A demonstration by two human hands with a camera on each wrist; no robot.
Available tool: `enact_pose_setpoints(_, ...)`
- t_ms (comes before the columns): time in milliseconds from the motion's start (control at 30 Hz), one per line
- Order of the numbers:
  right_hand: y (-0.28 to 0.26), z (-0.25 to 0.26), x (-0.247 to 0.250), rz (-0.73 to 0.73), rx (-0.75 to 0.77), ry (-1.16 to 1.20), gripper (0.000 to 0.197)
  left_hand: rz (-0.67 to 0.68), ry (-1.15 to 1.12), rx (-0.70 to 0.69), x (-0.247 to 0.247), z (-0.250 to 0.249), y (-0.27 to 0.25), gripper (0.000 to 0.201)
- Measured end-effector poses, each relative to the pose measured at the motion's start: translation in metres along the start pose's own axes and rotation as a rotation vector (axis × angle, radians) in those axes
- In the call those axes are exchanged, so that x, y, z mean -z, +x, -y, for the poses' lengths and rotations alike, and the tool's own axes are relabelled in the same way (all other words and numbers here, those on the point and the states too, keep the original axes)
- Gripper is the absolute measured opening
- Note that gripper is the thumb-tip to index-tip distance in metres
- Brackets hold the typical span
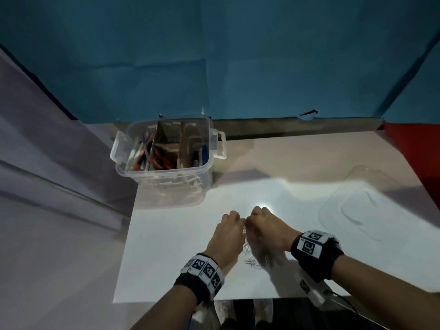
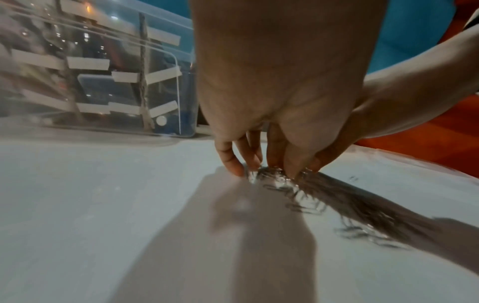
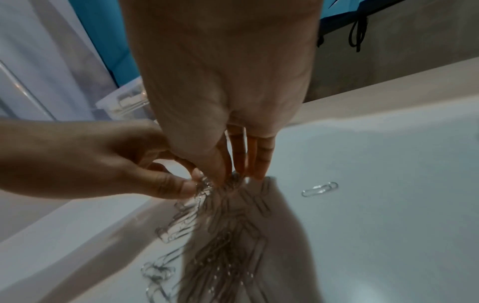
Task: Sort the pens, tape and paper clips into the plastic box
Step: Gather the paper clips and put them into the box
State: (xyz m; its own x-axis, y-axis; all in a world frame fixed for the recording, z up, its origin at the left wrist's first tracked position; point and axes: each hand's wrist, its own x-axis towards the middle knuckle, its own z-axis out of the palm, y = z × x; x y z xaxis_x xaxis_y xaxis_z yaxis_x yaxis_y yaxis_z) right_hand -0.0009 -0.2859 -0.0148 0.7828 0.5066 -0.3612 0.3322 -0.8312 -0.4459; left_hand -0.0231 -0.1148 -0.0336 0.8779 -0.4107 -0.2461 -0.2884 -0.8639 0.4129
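Observation:
A heap of silver paper clips (image 3: 228,235) lies on the white sheet, seen in the head view as paper clips (image 1: 252,262) below my two hands. My left hand (image 2: 269,172) points down and pinches a bunch of clips at the heap's far end between thumb and fingers. My right hand (image 3: 238,176) comes down right beside it, thumb and fingers closing together on the same bunch. The two hands touch knuckle to knuckle, left hand (image 1: 232,222) and right hand (image 1: 258,222). The clear plastic box (image 1: 202,186) stands at the far left with pens (image 1: 142,153) upright inside.
One paper clip (image 3: 320,189) lies apart, right of the heap. The clear lid (image 1: 352,210) rests at the right on the white sheet (image 1: 166,246). Cardboard dividers (image 1: 184,144) split the box. A blue backdrop rises behind, and the table's front edge is near my wrists.

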Motion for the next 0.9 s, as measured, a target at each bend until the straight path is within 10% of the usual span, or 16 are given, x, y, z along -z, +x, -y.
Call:
enact_pose_setpoints(333, -0.028, -0.028, -0.012, -0.041, -0.166, 0.141, 0.027, 0.030, -0.104, 0.118, 0.001, 0.015, -0.038, 0.046)
enact_pose_setpoints(567, -0.014, 0.014, -0.036, -0.181, -0.102, 0.159, 0.009, -0.089, -0.204, 0.152, -0.013, -0.011, -0.018, 0.012)
enact_pose_setpoints(900, 0.007, 0.018, 0.004, -0.262, -0.269, 0.322, 0.025, -0.178, -0.349, 0.288, 0.021, 0.005, 0.003, 0.015)
